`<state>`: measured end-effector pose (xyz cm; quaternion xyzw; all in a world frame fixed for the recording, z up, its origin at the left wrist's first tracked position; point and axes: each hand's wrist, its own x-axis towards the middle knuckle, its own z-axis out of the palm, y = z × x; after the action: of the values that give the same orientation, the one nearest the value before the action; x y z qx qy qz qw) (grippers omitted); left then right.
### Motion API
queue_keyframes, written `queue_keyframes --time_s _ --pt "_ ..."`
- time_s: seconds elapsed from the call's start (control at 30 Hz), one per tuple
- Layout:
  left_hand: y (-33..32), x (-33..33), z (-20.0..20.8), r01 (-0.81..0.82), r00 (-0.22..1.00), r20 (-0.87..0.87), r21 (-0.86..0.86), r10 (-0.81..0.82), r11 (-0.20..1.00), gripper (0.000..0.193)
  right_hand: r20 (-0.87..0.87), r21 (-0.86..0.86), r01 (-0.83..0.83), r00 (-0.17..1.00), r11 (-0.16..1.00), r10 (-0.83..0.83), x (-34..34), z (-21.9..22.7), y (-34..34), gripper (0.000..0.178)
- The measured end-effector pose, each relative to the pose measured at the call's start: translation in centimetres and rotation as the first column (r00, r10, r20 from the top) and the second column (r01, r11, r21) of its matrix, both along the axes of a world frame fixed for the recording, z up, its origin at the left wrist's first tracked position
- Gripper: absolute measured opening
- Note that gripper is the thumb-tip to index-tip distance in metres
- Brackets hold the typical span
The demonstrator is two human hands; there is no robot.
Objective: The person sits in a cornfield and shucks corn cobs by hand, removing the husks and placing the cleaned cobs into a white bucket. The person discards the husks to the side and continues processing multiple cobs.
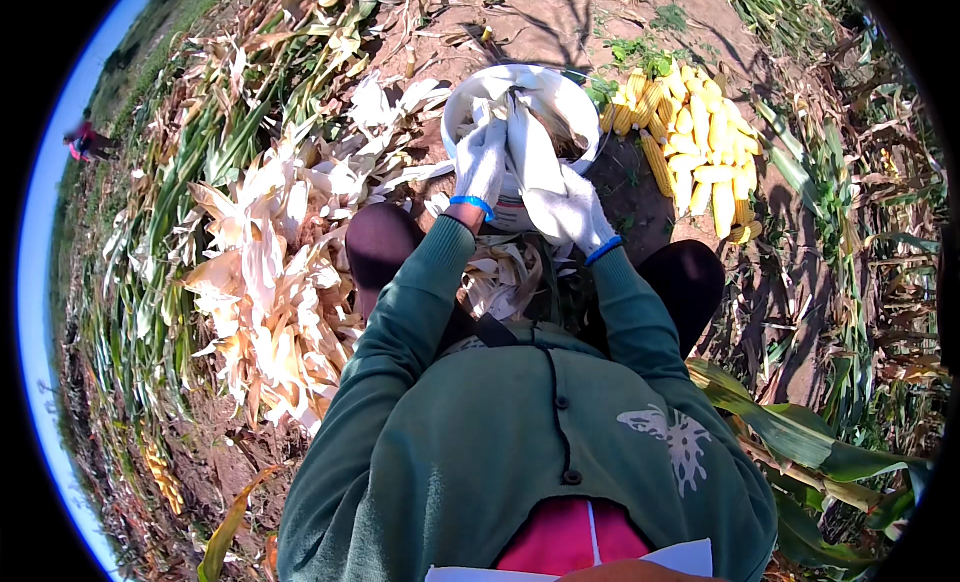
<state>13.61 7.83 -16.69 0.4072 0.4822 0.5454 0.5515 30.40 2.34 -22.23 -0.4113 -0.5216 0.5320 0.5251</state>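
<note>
In white knit gloves with blue cuffs, both my hands work over a white bucket (590,112) between my knees. An ear of corn (528,147) in its pale husk lies across the bucket, its tip pointing away from me. My right hand (574,210) is closed around its lower end. Along the ear's left side, my left hand (481,166) has its fingers closed on the husk near the upper part; the fingertips are partly hidden. Loose pale husks show inside the bucket.
Husked yellow corn ears (700,142) lie piled on the soil right of the bucket. A large heap of dry husks (285,272) spreads to the left. Cut green stalks (240,132) lie beyond it. Long leaves (800,442) are near my right side. Another person (85,142) is far left.
</note>
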Motion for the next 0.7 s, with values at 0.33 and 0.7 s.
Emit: queue_keyframes --time_s 0.33,0.7 --pt "-3.4 1.8 -2.0 0.250 0.905 0.403 -0.242 -0.137 0.938 0.024 -0.459 -0.375 -0.091 0.883 0.923 -0.099 -0.6 4.2 -1.2 0.032" --pt "-4.0 1.9 -2.0 0.141 0.637 0.765 -0.233 0.092 0.962 0.023 -0.819 -0.340 -0.173 0.538 0.924 -0.200 2.2 -2.4 2.2 0.070"
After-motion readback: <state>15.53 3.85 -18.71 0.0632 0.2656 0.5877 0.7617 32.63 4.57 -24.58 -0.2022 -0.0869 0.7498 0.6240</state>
